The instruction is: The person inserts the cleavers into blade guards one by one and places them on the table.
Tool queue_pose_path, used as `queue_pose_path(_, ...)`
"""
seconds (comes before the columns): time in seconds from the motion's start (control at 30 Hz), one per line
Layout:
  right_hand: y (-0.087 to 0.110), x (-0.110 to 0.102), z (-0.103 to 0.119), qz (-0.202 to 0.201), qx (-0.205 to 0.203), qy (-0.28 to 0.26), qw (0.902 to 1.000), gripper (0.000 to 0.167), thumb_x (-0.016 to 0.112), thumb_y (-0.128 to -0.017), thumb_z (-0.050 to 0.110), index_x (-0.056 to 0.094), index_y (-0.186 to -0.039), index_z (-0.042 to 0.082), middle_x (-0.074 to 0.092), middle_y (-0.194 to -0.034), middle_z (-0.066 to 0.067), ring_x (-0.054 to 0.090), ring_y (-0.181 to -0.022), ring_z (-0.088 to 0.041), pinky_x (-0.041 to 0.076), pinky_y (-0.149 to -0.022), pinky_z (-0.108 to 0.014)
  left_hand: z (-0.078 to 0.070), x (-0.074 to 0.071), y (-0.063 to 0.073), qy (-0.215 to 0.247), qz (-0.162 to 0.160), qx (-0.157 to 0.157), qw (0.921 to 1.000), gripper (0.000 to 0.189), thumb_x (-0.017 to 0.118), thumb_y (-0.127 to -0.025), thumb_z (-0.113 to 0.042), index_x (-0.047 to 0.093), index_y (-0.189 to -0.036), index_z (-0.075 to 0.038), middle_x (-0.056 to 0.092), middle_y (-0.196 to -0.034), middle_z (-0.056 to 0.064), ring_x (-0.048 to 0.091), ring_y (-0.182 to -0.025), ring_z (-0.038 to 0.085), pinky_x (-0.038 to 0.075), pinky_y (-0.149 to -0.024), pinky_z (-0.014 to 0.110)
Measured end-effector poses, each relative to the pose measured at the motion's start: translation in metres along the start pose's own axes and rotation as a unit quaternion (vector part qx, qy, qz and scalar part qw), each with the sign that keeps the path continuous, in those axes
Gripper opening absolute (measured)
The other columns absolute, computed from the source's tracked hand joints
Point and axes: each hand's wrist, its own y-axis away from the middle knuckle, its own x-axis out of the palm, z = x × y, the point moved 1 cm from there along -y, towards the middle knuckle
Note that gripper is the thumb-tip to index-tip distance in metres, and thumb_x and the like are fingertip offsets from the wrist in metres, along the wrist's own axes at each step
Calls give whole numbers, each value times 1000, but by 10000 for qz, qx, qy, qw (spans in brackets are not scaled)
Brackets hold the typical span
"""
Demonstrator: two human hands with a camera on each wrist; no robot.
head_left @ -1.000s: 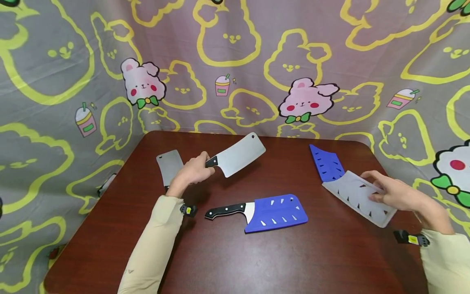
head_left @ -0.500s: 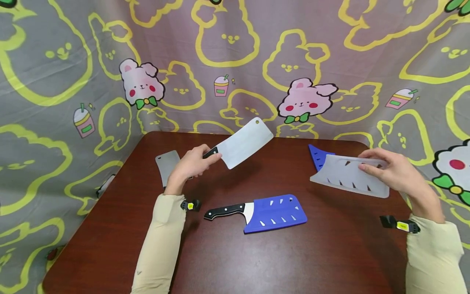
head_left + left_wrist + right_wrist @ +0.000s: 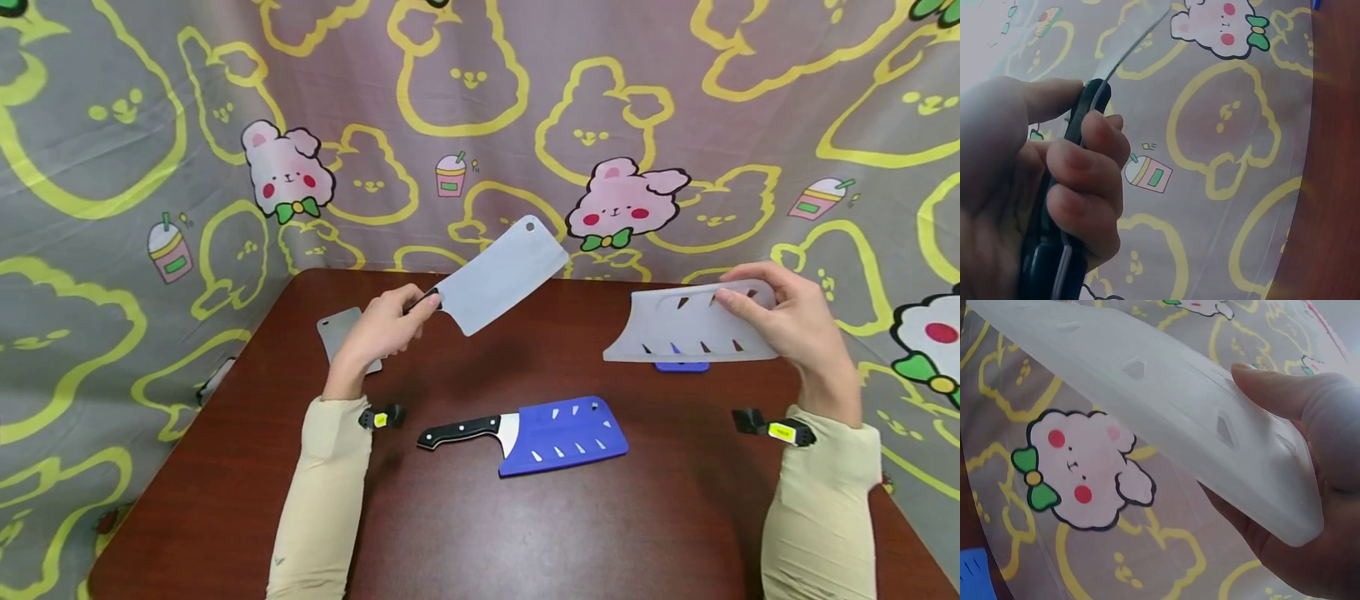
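Grey-pink cloth [image 3: 495, 100], patterned with yellow outlines and cartoon heads, fills the back and both sides of my head feed. It closes in a dark reddish-brown table [image 3: 562, 533], smooth, with glare on the near part.

Status, as I judge it: one blade of three is done. The covered cleaver [image 3: 510, 437] lies mid-table, most of its blade inside a blue cover [image 3: 570, 437]. Left, I reckon: two bare blades and two covers without one. I log the held cleaver [image 3: 502, 279] clear of the table, blade slanting up to the right; the spare cleaver [image 3: 340, 330] lies at the left, partly hidden by the left hand [image 3: 382, 329] and arm. The white cover [image 3: 663, 325] is raised at the right, well apart from the held blade and not yet on it. Behind it the loose cover [image 3: 681, 367], also blue, is mostly hidden from me.

Grips: left fingers curled round the handle [image 3: 1050, 262]; right hand [image 3: 798, 329] pinching the white cover's end between thumb and fingers.
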Motion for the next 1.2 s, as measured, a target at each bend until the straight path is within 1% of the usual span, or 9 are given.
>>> queue_pose_path(0.1,-2,5,3,-165,-346,-383,9985,21,72,-87,9,66,-107,2,61,-91,24,57,-70,5,44,-55,-12,-1,-2,3,39,14,95,9999,42,50,-99,-51,55,-97,-10,56,-73,13,49,-50,22,42,-51,33)
queue_pose_path(0.27,-5,13,6,-407,-724,-1030,9912,16,69,-88,0,66,-103,-4,64,-90,18,59,-75,0,45,-60,-11,-5,-2,4,48,48,254,9997,38,51,-99,-51,55,-95,-13,57,-75,15,50,-52,23,43,-52,34)
queue_pose_path(0.37,-6,16,7,-405,-851,-1791,9793,14,66,-87,-5,65,-101,-7,67,-88,12,63,-71,0,49,-60,-11,-7,-1,5,22,126,390,9992,37,51,-99,-51,55,-94,-15,56,-73,12,50,-52,24,43,-53,34)
queue_pose_path(0.5,-7,21,8,-329,-998,-2691,9574,14,64,-86,-10,65,-101,-10,70,-86,6,67,-66,-3,51,-58,-13,-10,0,6,1,196,571,9982,36,51,-99,-50,56,-94,-16,55,-70,8,50,-51,24,43,-54,35)
queue_pose_path(0.67,-8,27,9,-377,-1173,-3105,9425,13,62,-88,-10,63,-100,-15,72,-84,3,68,-67,-4,53,-59,-14,-12,2,5,104,266,756,9967,33,51,-100,-46,55,-91,-14,56,-71,14,49,-50,23,43,-54,34)
queue_pose_path(0.77,-8,30,10,-367,-1209,-3371,9329,13,63,-89,-8,63,-99,-15,71,-82,1,69,-67,-6,54,-59,-15,-12,4,5,157,346,806,9960,33,51,-100,-45,55,-91,-14,55,-70,12,49,-50,23,43,-53,33)
queue_pose_path(0.87,-8,32,11,-342,-1218,-3545,9264,13,64,-89,-6,64,-99,-14,71,-82,0,69,-68,-7,54,-59,-16,-11,4,5,178,374,825,9957,31,52,-101,-43,55,-91,-14,55,-69,11,49,-50,23,42,-52,33)
queue_pose_path(1.03,-7,35,14,-348,-1143,-3641,9237,12,63,-90,-5,65,-99,-12,72,-83,0,68,-69,-7,54,-59,-16,-11,4,5,172,379,855,9955,31,52,-101,-43,55,-91,-14,55,-69,11,49,-50,23,42,-52,33)
queue_pose_path(1.2,-5,36,16,-315,-1047,-3652,9245,11,62,-90,-6,65,-99,-10,71,-85,1,67,-69,-7,54,-59,-17,-10,4,5,184,458,888,9948,30,52,-101,-42,56,-92,-13,54,-68,11,48,-50,22,42,-52,33)
